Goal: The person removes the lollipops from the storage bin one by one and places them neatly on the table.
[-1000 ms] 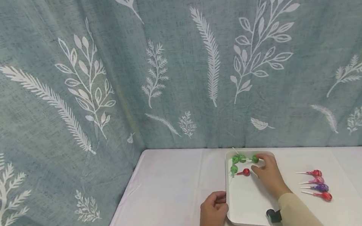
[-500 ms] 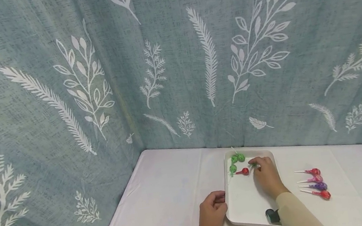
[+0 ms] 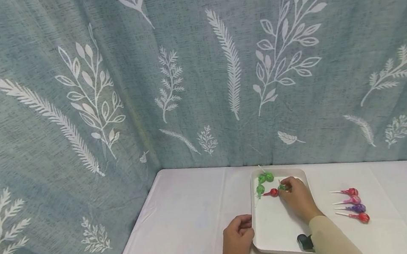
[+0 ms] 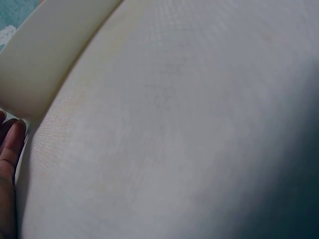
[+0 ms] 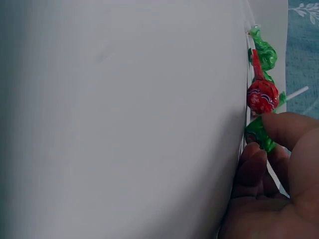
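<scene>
My right hand (image 3: 298,198) pinches a green-wrapped lollipop (image 3: 281,187) over the far part of a white tray (image 3: 278,224). In the right wrist view, the thumb and fingers of the right hand (image 5: 284,174) close round that green lollipop (image 5: 259,134), just beside a red one (image 5: 263,96). The red lollipop (image 3: 274,192) lies in the tray, left of the hand. Three green lollipops (image 3: 260,189) lie at the tray's far left. My left hand (image 3: 238,242) touches the tray's left side with bent fingers; the left wrist view shows its fingers (image 4: 12,144) against the wall (image 4: 45,55).
Right of the tray, several lollipops lie in a column on the white table (image 3: 192,214): red (image 3: 352,191), pink (image 3: 355,199), purple (image 3: 359,208) and red (image 3: 364,218). A dark object (image 3: 304,242) shows at the right wrist, over the tray's near right corner. A patterned curtain (image 3: 197,80) stands behind.
My right hand has moved a little nearer and to the left with the green lollipop, which has come from the tray's far right to beside the red one. The left hand keeps its place.
</scene>
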